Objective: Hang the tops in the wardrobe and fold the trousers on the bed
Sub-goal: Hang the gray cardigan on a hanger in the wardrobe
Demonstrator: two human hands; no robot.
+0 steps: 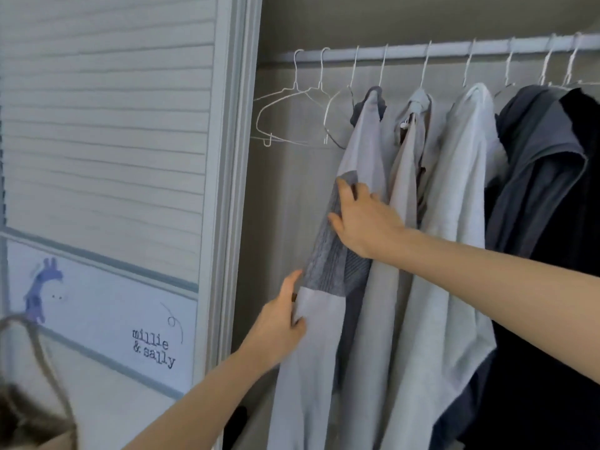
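A light grey top with a darker grey knitted panel (334,254) hangs on a wire hanger from the white rail (454,48) of the wardrobe. My left hand (282,323) pinches the lower left edge of this top between thumb and fingers. Higher up, my right hand (363,219) lies on the knitted panel with fingers spread. To its right hang a beige top (406,177), a white top (461,196) and dark grey and black tops (545,177). No trousers or bed are in view.
Three bare wire hangers (292,105) hang at the left end of the rail. A white louvred wardrobe door (110,125) with a giraffe sticker stands to the left. The wardrobe's beige back wall shows behind the clothes.
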